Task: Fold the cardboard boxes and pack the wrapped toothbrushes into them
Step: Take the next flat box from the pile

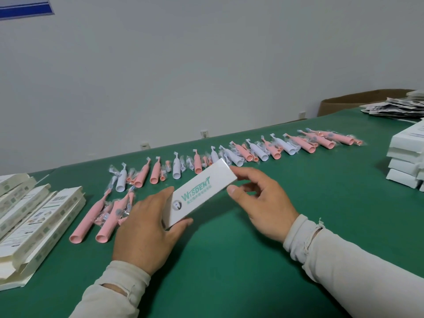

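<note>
Left hand [146, 235] and right hand [259, 200] grip one folded white box [199, 193] between them above the bench [252, 260].

Left-hand fingers and thumb curl round the box's near end; right-hand thumb and fingers pinch its far end. Box is a long rectangular carton of smooth white card with teal lettering, held tilted; its contents cannot be seen. Bench surface is matte green. Wrapped toothbrushes [252, 150], pink and white with tubular handles in clear film, lie in a row along the far edge; two pink toothbrushes [103, 216] lie just beside the left hand. Flat unfolded cartons [29, 223] are stacked at the left edge; finished white boxes [406, 159] are stacked at the right edge.
</note>
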